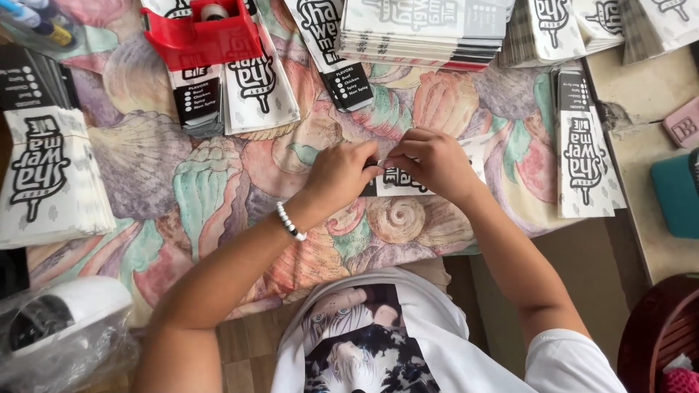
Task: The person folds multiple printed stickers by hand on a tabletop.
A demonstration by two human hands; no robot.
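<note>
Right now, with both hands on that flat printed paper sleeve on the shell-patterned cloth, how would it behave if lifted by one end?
The paper sleeve looks thin and flat, so it would probably droop and weigh very little. Pinched between the left hand and right hand, it likely creases easily. On the cloth it would probably drag rather than slide freely.

On the shell-patterned tablecloth (218, 189), centre: flat white printed paper sleeve (408, 178), under left hand (342, 171) and right hand (433, 161), fingertips meeting above it. Far left: stack of paper sleeves (47, 178). Behind, upper left: red plastic tape dispenser (200, 36) atop more sleeves. Behind centre: tall sleeve pile (426, 29). Right: another flat sleeve stack (586, 156).
</note>
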